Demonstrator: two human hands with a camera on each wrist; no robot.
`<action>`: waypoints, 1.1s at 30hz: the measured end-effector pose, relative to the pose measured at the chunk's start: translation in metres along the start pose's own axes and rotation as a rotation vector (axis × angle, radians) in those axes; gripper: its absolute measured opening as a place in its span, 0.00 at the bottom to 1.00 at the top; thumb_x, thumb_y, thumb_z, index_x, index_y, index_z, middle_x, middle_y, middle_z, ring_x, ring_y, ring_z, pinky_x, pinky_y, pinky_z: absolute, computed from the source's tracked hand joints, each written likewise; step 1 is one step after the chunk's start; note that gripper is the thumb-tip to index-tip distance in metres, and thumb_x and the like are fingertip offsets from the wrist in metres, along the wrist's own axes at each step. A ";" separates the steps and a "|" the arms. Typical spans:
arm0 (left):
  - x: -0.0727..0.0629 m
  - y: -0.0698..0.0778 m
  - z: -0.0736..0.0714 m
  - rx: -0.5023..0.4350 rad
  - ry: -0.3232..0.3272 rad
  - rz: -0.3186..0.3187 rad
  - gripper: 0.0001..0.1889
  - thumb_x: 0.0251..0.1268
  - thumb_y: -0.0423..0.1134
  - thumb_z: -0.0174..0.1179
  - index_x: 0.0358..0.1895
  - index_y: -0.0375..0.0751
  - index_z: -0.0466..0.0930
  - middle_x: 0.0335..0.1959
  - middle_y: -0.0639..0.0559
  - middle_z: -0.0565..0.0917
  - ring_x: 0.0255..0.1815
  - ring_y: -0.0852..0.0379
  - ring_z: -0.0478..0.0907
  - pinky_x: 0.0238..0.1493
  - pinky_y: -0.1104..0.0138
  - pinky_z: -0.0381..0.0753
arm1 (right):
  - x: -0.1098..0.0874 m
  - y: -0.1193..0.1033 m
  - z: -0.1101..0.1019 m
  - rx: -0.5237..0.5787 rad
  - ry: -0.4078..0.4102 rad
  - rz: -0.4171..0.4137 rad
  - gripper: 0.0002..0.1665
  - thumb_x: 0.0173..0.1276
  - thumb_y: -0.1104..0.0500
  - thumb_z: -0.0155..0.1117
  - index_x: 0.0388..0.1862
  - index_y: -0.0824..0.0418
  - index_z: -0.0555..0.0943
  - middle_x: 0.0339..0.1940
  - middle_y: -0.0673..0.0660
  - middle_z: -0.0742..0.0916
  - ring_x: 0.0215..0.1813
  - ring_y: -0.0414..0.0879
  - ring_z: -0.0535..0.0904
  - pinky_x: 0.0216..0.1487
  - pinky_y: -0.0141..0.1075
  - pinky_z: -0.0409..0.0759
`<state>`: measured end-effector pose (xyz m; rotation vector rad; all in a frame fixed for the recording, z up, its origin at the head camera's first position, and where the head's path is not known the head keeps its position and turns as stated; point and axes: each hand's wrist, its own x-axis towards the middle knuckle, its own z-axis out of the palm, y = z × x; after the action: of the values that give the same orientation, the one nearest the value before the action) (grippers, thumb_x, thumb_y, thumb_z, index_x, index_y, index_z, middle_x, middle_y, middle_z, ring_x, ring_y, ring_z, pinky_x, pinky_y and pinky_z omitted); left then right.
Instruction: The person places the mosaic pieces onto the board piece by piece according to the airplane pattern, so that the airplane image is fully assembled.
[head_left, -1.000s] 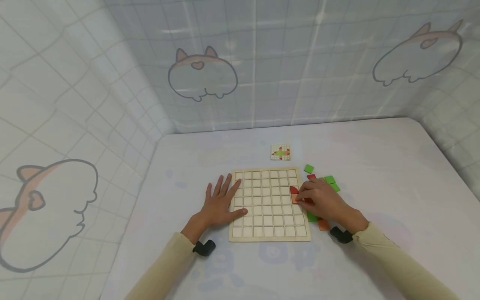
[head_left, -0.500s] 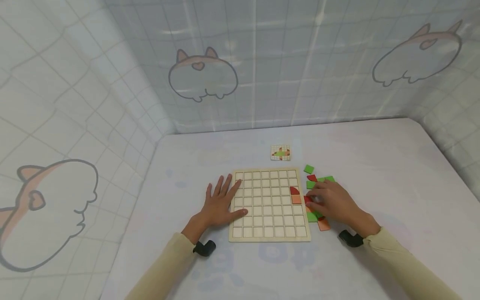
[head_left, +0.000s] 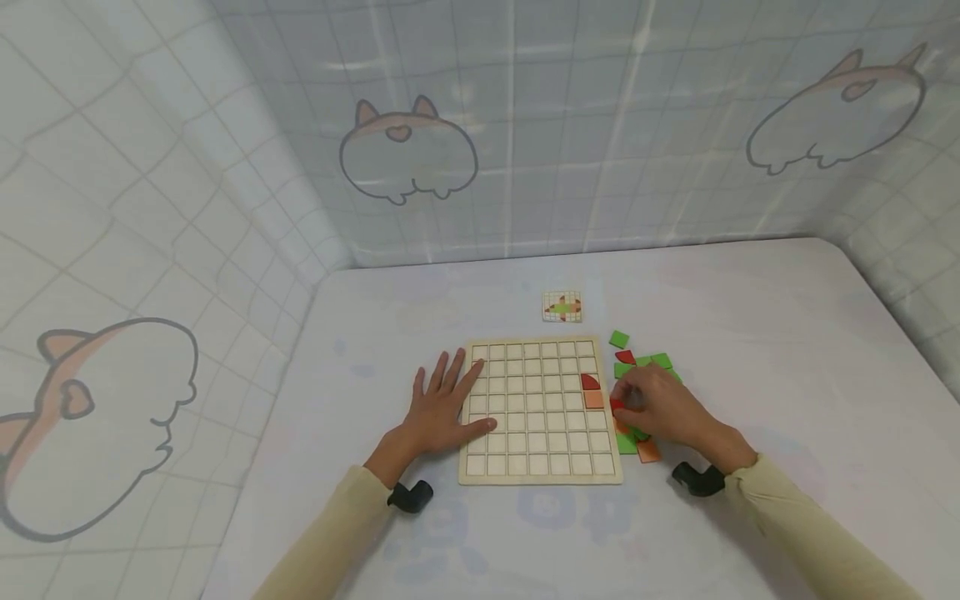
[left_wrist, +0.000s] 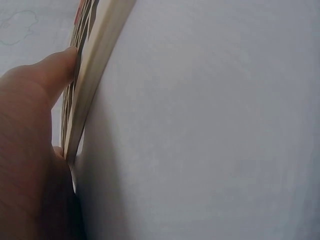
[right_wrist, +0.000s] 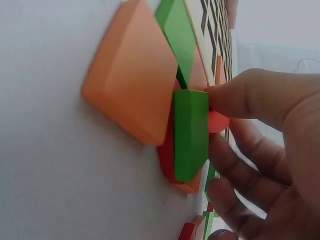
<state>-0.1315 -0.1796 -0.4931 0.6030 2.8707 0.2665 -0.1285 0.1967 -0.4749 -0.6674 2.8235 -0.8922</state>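
A wooden grid board (head_left: 525,443) lies flat on the table. In its right column sit a red quarter-round tile (head_left: 590,382) and, just below it, an orange square tile (head_left: 593,400). My left hand (head_left: 437,418) rests spread over the board's left edge, its thumb on the grid. Beside the right edge, my right hand (head_left: 658,405) pinches a red rounded tile (right_wrist: 218,121) between thumb and fingers, over a loose pile. In the right wrist view, a green tile (right_wrist: 191,135) and an orange square tile (right_wrist: 132,75) lie close by in that pile. The hand hides part of the pile.
A small pattern card (head_left: 562,307) lies behind the board. Near it are a loose green square (head_left: 618,339) and a red rounded piece (head_left: 626,357). White tiled-print cloth walls (head_left: 540,167) stand at the back and sides.
My right hand has drawn back from the orange square on the board to the pile at the right, and now holds a red tile. The left hand has stayed in place.
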 end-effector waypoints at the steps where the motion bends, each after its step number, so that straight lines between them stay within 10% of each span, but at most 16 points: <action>1: 0.000 0.000 0.000 0.003 -0.001 0.000 0.52 0.59 0.80 0.39 0.80 0.58 0.35 0.80 0.48 0.31 0.78 0.44 0.26 0.69 0.37 0.30 | -0.001 0.000 -0.001 0.040 -0.010 0.007 0.09 0.56 0.62 0.76 0.32 0.53 0.82 0.27 0.42 0.80 0.36 0.44 0.71 0.36 0.37 0.73; 8: -0.002 0.002 -0.003 -0.011 0.015 0.017 0.51 0.60 0.77 0.44 0.81 0.56 0.38 0.80 0.46 0.34 0.79 0.42 0.28 0.68 0.36 0.32 | -0.007 0.003 -0.003 0.200 0.046 -0.017 0.14 0.61 0.67 0.71 0.47 0.59 0.85 0.29 0.45 0.80 0.30 0.43 0.73 0.29 0.32 0.74; 17: -0.002 0.002 -0.003 -0.014 0.019 0.014 0.51 0.60 0.77 0.44 0.81 0.56 0.38 0.80 0.46 0.34 0.79 0.43 0.28 0.69 0.36 0.31 | -0.010 -0.004 0.002 0.389 0.017 0.106 0.09 0.59 0.59 0.76 0.39 0.56 0.87 0.29 0.46 0.87 0.31 0.43 0.82 0.30 0.34 0.81; 33: -0.001 0.001 -0.001 -0.002 0.018 0.009 0.52 0.60 0.78 0.43 0.81 0.57 0.37 0.80 0.46 0.33 0.79 0.43 0.28 0.69 0.37 0.31 | -0.007 -0.006 0.012 0.242 0.004 -0.069 0.11 0.56 0.58 0.79 0.38 0.54 0.88 0.29 0.40 0.83 0.30 0.40 0.75 0.29 0.32 0.76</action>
<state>-0.1307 -0.1792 -0.4920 0.6160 2.8854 0.2769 -0.1169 0.1890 -0.4811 -0.7314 2.6477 -1.2224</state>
